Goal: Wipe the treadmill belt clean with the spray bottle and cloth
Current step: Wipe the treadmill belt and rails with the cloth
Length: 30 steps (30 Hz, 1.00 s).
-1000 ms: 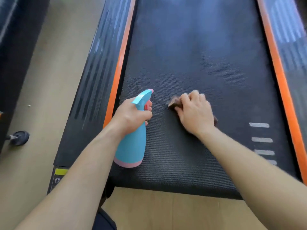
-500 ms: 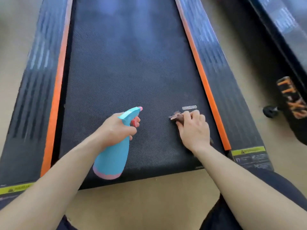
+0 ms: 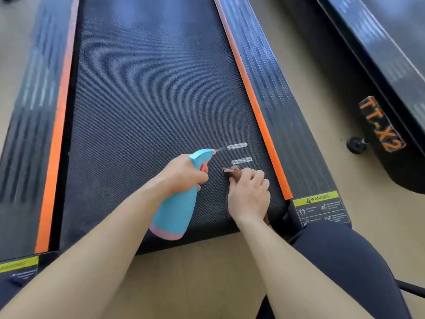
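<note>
Treadmill belt (image 3: 149, 100): spray bottle (image 3: 177, 208) aimed past cloth (image 3: 232, 172).
Left hand (image 3: 181, 176) grips its neck, nozzle pointing upper right; I judge right hand (image 3: 249, 194), fingers (image 3: 259, 178) curled on cloth, nearer that target.

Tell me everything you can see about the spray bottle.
The spray bottle looks like plastic: a light blue body, a pink band round the base, and a blue head with a pink trigger and pink nozzle tip. The left hand grips its neck at the trigger. It leans with the nozzle aimed forward and right over the near end of the treadmill belt. A thin mist leaves the nozzle.
</note>
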Tool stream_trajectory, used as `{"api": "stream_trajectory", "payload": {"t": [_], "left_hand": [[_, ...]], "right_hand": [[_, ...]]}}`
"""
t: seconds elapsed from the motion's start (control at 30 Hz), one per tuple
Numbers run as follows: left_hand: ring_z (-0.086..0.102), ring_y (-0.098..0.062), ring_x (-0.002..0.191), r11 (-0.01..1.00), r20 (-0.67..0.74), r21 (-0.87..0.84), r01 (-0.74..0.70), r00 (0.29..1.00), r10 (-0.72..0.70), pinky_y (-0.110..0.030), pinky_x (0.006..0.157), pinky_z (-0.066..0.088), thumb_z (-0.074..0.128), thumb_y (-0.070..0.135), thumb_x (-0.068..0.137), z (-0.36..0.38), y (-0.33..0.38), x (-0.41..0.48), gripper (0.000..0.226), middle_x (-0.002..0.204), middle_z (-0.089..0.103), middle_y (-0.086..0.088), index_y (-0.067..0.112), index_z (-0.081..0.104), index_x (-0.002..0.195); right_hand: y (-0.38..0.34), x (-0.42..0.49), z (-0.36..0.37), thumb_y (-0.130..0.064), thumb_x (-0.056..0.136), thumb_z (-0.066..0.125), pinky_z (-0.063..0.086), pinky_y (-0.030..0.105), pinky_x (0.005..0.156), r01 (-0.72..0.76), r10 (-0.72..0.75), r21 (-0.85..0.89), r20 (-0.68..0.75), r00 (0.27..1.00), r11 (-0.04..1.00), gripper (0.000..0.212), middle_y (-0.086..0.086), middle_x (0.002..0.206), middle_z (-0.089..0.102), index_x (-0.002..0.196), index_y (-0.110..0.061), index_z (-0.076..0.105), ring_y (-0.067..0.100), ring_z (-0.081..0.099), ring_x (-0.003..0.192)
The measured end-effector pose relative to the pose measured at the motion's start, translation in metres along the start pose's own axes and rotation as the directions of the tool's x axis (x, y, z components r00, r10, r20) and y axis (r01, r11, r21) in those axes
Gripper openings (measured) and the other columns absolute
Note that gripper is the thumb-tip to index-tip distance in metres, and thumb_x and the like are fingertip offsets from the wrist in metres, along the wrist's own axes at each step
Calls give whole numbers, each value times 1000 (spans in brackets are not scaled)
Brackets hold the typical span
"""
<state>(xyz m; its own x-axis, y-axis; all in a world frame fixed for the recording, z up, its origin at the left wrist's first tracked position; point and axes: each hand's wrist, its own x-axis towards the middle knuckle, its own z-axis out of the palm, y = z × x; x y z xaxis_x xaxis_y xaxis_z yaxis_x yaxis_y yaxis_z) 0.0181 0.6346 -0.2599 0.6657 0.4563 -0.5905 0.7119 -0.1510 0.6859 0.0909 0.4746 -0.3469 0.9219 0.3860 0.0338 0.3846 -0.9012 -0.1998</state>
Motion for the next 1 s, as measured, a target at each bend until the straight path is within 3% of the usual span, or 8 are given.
{"api": "stream_trajectory", "payload": {"t": [0.13, 0.3, 0.4, 0.5, 0.57, 0.67, 0.8, 1.0], "left_hand": [[65, -15, 69, 999, 7, -26, -39, 999, 39, -38, 78, 66, 65, 6, 76, -6, -3, -2, 30, 91, 71, -6, 8, 73, 105], [71, -19, 66, 1000, -21, -15, 1, 1000, -2, -47, 84, 65, 65, 23, 64, -7, -2, 4, 25, 88, 74, -6, 14, 71, 87], [69, -20, 63, 999, -24, -46, 18, 1000, -19, -51, 86, 64, 62, 23, 60, -5, 1, 9, 25, 79, 68, 0, 12, 66, 82], [72, -20, 79, 992, -6, -123, 0, 1000, -1, -45, 81, 66, 61, 21, 60, -6, -2, 16, 48, 96, 75, -7, 17, 75, 106], [72, -20, 89, 986, -10, -164, -8, 1000, 6, -39, 76, 66, 62, 19, 61, -9, -4, 19, 59, 107, 76, -8, 20, 75, 118], [76, -29, 96, 987, -41, -160, -19, 999, 13, -45, 81, 66, 62, 19, 61, -16, -8, 25, 60, 107, 76, -5, 22, 74, 119], [78, -29, 95, 993, -78, -115, -25, 997, 16, -50, 86, 65, 63, 22, 60, -26, -6, 29, 58, 104, 77, 1, 26, 74, 116], [78, -24, 82, 995, -97, -97, -32, 995, 22, -48, 87, 64, 61, 23, 60, -31, 0, 30, 58, 103, 77, 1, 23, 74, 117]], "right_hand": [[-5, 28, 2, -44, 96, 58, 47, 43, 70, 129, -129, -2, 8, 992, 992, 35, 13, 111, 53, 109, -12, 56, 34, 52, 96], [-22, 92, 4, -48, 101, 46, 45, 43, 81, 255, -254, 0, 92, 963, 967, 39, 12, 124, 48, 121, -15, 51, 33, 47, 109], [-22, 102, 3, -46, 100, 49, 45, 44, 79, 156, -156, -1, 32, 987, 988, 38, 13, 122, 48, 118, -12, 50, 35, 49, 107], [-11, 103, 3, -45, 100, 51, 45, 44, 79, 57, -58, 68, 6, 998, 996, 40, 16, 122, 48, 119, -9, 51, 37, 48, 108], [-15, 122, 4, -45, 100, 52, 44, 45, 84, 95, -97, 107, 20, 995, 990, 42, 17, 126, 47, 121, -9, 51, 38, 47, 112], [-40, 166, 10, -46, 99, 51, 44, 46, 91, 221, -227, 88, 66, 972, 971, 43, 16, 132, 45, 125, -12, 51, 38, 45, 118], [-49, 157, 15, -45, 97, 53, 45, 47, 83, 319, -319, 11, 64, 945, 948, 40, 16, 126, 47, 121, -14, 51, 38, 47, 110], [-9, 86, 19, -46, 90, 60, 51, 48, 69, 724, -724, 30, 64, 687, 690, 34, 14, 104, 53, 103, -15, 54, 37, 53, 89]]}}
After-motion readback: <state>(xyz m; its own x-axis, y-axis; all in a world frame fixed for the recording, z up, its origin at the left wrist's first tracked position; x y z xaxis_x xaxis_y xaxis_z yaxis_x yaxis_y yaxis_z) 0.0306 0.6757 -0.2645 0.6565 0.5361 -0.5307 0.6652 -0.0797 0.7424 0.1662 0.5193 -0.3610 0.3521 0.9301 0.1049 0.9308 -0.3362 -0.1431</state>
